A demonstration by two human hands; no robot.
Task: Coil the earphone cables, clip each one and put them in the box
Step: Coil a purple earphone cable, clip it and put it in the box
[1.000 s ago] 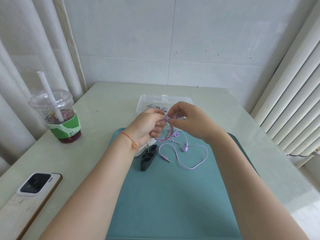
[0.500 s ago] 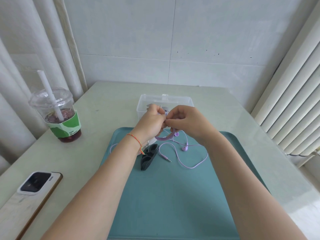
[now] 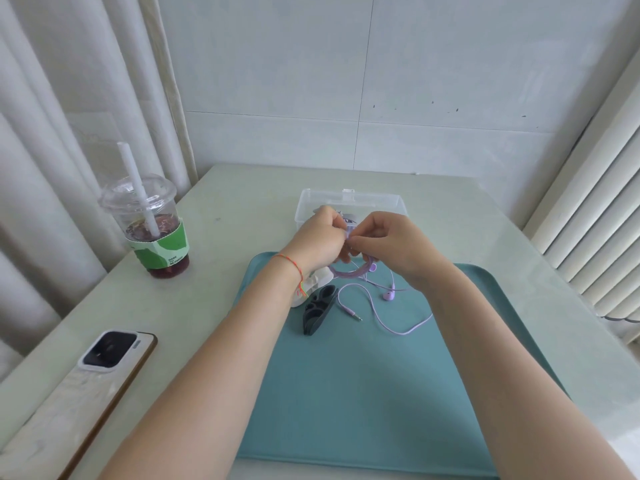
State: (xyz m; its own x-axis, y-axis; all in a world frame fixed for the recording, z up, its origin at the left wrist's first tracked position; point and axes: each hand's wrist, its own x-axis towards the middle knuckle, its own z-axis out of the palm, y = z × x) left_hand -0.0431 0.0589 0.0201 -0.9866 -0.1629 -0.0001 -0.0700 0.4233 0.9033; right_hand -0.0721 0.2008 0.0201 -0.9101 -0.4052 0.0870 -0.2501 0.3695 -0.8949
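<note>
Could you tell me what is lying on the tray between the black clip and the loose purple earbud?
In the head view, the earphone's jack plug and a loop of purple cable lie on the teal tray between the black clip and the earbud.

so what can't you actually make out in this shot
- Head view: the inside of the clear box is mostly hidden by both hands; only a grey shape shows.
- The purple cable where the left hand and right hand meet: curled fingers hide whether a clip is on it.
- A white object under the left wrist is mostly covered.
- The cup label print is too small to read.
</note>
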